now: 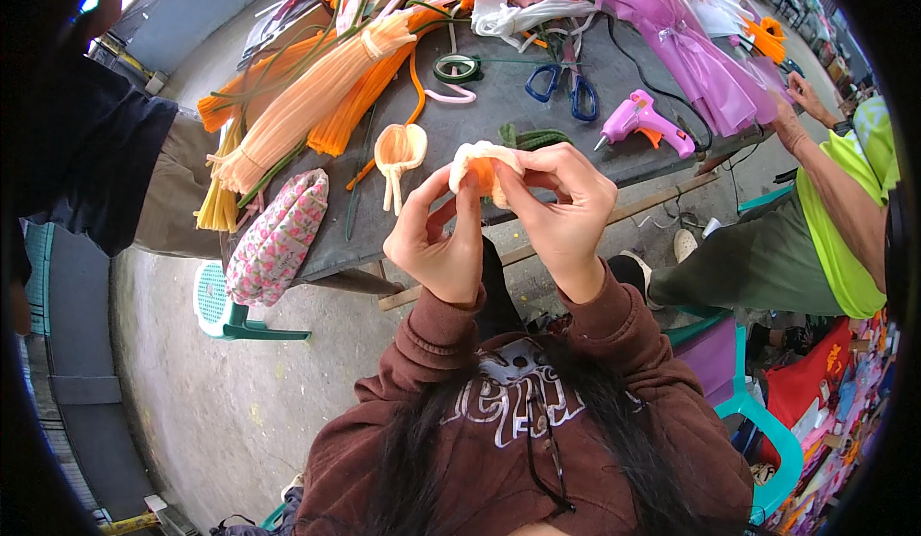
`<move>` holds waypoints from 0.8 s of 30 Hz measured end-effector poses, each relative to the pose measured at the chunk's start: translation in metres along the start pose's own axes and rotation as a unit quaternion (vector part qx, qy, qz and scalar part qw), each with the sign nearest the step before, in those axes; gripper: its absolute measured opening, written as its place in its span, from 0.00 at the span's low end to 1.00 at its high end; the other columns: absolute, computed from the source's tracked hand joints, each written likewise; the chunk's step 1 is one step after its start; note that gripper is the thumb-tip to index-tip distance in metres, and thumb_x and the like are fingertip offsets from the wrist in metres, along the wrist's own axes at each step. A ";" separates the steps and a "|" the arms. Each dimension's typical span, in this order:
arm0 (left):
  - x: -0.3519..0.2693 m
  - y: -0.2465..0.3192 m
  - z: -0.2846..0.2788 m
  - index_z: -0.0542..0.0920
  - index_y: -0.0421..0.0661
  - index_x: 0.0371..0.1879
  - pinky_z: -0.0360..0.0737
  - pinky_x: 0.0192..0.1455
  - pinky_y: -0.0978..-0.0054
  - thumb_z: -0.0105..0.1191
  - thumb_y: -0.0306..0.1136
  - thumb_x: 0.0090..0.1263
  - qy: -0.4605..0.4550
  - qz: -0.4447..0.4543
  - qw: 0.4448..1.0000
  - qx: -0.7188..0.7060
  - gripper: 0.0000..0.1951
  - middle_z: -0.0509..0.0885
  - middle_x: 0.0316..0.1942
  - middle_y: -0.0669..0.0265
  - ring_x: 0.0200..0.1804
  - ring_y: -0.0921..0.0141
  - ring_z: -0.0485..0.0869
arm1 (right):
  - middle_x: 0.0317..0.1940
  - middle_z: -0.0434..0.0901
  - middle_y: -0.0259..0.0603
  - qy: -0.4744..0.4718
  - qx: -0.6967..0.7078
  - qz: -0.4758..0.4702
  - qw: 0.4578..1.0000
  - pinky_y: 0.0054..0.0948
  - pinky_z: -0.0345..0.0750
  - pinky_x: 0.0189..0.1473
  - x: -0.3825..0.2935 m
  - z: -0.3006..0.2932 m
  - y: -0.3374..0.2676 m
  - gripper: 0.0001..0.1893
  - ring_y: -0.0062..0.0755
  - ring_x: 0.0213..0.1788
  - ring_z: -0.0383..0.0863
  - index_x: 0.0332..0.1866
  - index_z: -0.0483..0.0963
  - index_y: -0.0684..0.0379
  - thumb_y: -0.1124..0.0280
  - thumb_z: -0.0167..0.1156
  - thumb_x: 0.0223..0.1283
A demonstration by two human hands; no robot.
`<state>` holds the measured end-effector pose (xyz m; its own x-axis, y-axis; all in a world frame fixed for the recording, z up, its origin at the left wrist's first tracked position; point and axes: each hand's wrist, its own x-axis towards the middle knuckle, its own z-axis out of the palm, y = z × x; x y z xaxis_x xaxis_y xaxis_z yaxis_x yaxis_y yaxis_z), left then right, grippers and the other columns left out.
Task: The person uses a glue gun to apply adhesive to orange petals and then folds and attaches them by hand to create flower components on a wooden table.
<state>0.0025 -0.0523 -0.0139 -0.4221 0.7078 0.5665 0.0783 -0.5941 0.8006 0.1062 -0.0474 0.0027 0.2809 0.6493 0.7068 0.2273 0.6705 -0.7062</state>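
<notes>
Between my two hands, above the table's near edge, is a small cream and peach cupped piece (483, 166), which looks made of chenille stems. My left hand (445, 230) pinches its left side with thumb and fingers. On the opposite side, my right hand (557, 201) grips the rim the same way. To the left on the table lies a similar peach chenille petal shape (400, 149) with short stem ends. A green chenille bundle (540, 139) lies just behind my right hand. Further right is a pink hot glue gun (644, 125), its nozzle toward the left.
Bundles of peach chenille stems (309, 104) and a floral pouch (279, 237) occupy the table's left side. Blue-handled scissors (568, 83) and green tape (457, 68) lie farther back. A purple-wrapped bouquet (691, 54) is near a person in a lime shirt (856, 176). Another person (101, 155) stands left.
</notes>
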 end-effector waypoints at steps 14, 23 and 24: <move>0.010 -0.016 -0.002 0.81 0.34 0.37 0.84 0.36 0.79 0.62 0.22 0.59 0.019 0.003 0.999 0.032 0.09 0.84 0.33 0.61 0.35 0.76 0.83 | 0.26 0.82 0.37 -0.057 0.155 0.268 0.949 0.18 0.77 0.32 -0.002 0.003 0.001 0.11 0.15 0.30 0.79 0.34 0.78 0.69 0.68 0.62 0.60; 0.002 -0.010 0.001 0.79 0.33 0.40 0.82 0.40 0.78 0.61 0.21 0.60 0.004 0.001 1.000 0.017 0.10 0.84 0.36 0.59 0.39 0.74 0.82 | 0.17 0.78 0.39 -0.101 0.021 0.211 0.972 0.20 0.70 0.24 -0.009 -0.002 0.007 0.14 0.14 0.21 0.74 0.29 0.77 0.68 0.66 0.59 0.61; 0.001 -0.011 0.003 0.80 0.33 0.39 0.83 0.38 0.79 0.61 0.20 0.59 0.014 0.011 1.000 0.013 0.10 0.84 0.35 0.60 0.37 0.75 0.83 | 0.17 0.78 0.39 -0.102 0.014 0.207 0.973 0.20 0.70 0.24 -0.008 -0.002 0.006 0.13 0.14 0.21 0.74 0.29 0.77 0.68 0.66 0.59 0.61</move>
<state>0.0036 -0.0436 -0.0213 -0.4455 0.6834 0.5784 0.1114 -0.5987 0.7932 0.1073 -0.0495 -0.0067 0.1516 0.9214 0.3577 0.1079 0.3443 -0.9326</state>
